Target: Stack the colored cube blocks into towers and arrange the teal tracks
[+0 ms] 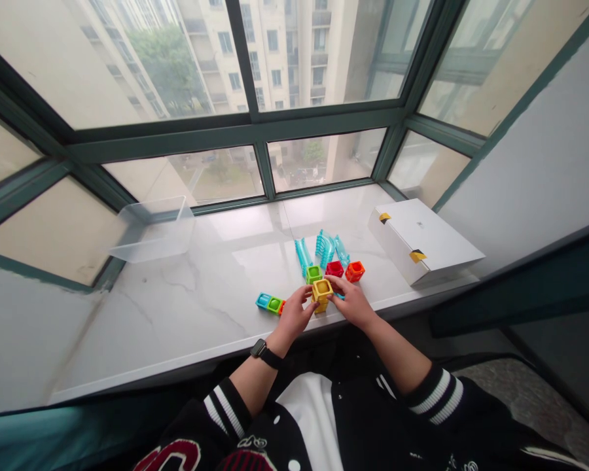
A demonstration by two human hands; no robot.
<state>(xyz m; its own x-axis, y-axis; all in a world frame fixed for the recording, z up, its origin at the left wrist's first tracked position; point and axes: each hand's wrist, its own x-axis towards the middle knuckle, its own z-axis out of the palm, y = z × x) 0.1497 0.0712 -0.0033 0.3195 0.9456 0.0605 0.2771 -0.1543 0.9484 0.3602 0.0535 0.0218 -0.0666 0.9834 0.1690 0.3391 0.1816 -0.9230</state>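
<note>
A yellow cube block (322, 288) with a round opening on top stands upright near the front edge of the sill, and more yellow shows beneath it like a stack. My left hand (297, 311) grips it from the left with thumb and fingers. From the other side, my right hand (351, 299) closes its fingertips on the same yellow block. Just behind it are a green cube block (313, 273), a dark red cube block (334, 269) and an orange-red cube block (355, 271). Left of my left hand lies a row of joined blocks (273, 304), blue, green and orange, partly covered by that hand.
Translucent blue track pieces (325, 247) lie behind the cubes. A clear plastic bin (152, 229) stands at the back left. At the right sits a white box (425, 239) with yellow-black tabs. Windows (260, 157) enclose the marble-patterned sill (191, 314).
</note>
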